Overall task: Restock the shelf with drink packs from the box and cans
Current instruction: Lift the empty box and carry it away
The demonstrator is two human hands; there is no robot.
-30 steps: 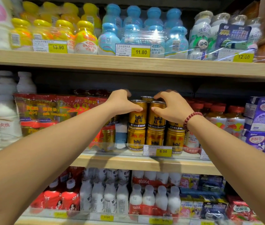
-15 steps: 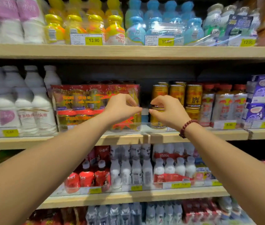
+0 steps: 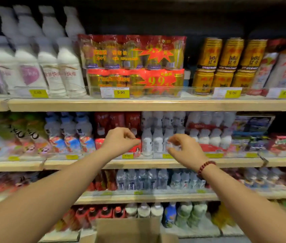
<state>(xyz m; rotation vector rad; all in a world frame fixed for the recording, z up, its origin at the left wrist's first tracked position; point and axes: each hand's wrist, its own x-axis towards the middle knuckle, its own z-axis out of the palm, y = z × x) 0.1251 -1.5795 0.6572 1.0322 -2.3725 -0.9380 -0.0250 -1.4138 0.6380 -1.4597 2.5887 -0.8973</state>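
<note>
Gold energy-drink cans (image 3: 223,66) stand stacked two high on the upper wooden shelf (image 3: 156,104), right of centre. To their left sit red shrink-wrapped drink packs (image 3: 133,65) marked 9.9. My left hand (image 3: 120,141) and my right hand (image 3: 184,149) hang in front of the shelf below, well under the cans. Both have loosely curled fingers and hold nothing. A beaded bracelet circles my right wrist. The top edge of a cardboard box (image 3: 128,228) shows at the bottom centre.
White bottles (image 3: 38,67) fill the upper shelf's left side. Small white bottles (image 3: 156,139) and red packs line the shelf behind my hands. Lower shelves carry more bottles. Yellow price tags (image 3: 121,92) run along each shelf edge.
Both hands left the stacked cans and dropped down, away from the upper shelf. The view tilted downward, so the box edge and lower shelves came into sight.
</note>
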